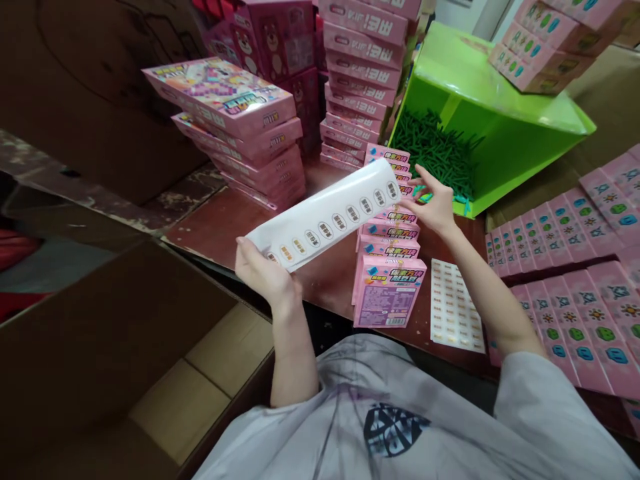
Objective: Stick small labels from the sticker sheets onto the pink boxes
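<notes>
A long white sticker sheet with a row of small oval labels is held at a slant above the table. My left hand grips its lower left end, fingers partly under the sheet. At the upper right end, my right hand has its thumb and fingers apart, close to the sheet's edge; whether it touches the sheet is unclear. Below and behind the sheet, a row of small pink boxes stands on the table. A second sticker sheet lies flat to their right.
Stacks of pink boxes stand at the back left and back centre. A green box holds dark green sticks. More pink boxes line the right. An open cardboard box is at the lower left of the red table.
</notes>
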Tool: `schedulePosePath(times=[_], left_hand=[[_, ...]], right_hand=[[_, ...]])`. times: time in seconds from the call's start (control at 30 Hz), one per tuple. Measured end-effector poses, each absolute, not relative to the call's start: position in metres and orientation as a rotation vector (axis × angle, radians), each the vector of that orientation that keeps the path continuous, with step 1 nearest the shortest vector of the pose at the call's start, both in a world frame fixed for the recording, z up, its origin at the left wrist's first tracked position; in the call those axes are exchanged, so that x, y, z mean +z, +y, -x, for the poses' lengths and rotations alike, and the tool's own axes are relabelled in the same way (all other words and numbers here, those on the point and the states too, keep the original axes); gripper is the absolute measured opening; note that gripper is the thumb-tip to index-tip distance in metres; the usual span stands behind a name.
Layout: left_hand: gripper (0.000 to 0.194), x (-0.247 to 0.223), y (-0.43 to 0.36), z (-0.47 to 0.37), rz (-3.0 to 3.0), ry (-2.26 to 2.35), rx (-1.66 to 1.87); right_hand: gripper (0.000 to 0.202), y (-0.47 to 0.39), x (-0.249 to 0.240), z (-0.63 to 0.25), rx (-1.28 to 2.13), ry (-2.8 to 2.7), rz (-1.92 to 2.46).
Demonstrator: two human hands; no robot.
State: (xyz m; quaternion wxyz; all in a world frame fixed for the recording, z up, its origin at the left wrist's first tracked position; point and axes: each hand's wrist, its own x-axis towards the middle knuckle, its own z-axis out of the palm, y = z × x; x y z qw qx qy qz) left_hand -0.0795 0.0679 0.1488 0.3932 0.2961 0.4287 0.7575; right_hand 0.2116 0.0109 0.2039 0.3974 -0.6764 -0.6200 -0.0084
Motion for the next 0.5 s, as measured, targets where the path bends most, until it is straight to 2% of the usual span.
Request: schedulePosePath(times=[0.2, 0.37, 0.43, 0.5], left_hand=[[0.048, 0.158, 0.057, 0.067, -0.932, 1.142, 1.924], [0.046, 0.159, 0.055, 0.069, -1.162, 1.071, 1.973], [0.049, 0.158, 0.055, 0.074, -1.237, 1.006, 1.929], [0.061, 0.154, 0.057, 0.080, -1.294, 0.962, 1.892]], right_hand=[[0.061, -0.022, 0.228, -0.166, 0.072, -1.492, 1.483], [0.022, -0.033, 0.226, -0.164, -0.059, -1.518, 1.575], [0.016, -0.034, 0.225, -0.169, -0.132, -1.510, 1.612], [0.017, -0.036, 0.226, -0.172, -0.099, -1.521, 1.607]])
